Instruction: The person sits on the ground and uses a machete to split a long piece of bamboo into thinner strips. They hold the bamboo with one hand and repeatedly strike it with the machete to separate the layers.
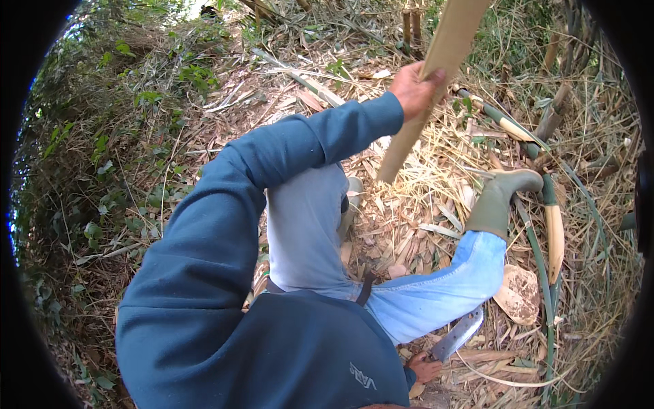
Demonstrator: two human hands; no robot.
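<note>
My left hand (417, 90) is closed round a long flat bamboo slat (455, 42), with the arm stretched out ahead of me. The slat tilts, its lower end hanging over the litter between my legs and its upper end running out of the picture. Low down beside my hip, my right hand (426, 369) grips a machete (460, 334). Its broad metal blade points up and to the right, close to my thigh. My right fingers are partly hidden behind the handle and my body.
My legs are spread, with a green rubber boot (492, 204) at the right. Near it lie a flat stone-like block (519, 294), green bamboo poles (538, 252) and a peeled bamboo piece (554, 235). Shavings (402, 232) cover the ground. Leafy undergrowth (95, 157) stands left.
</note>
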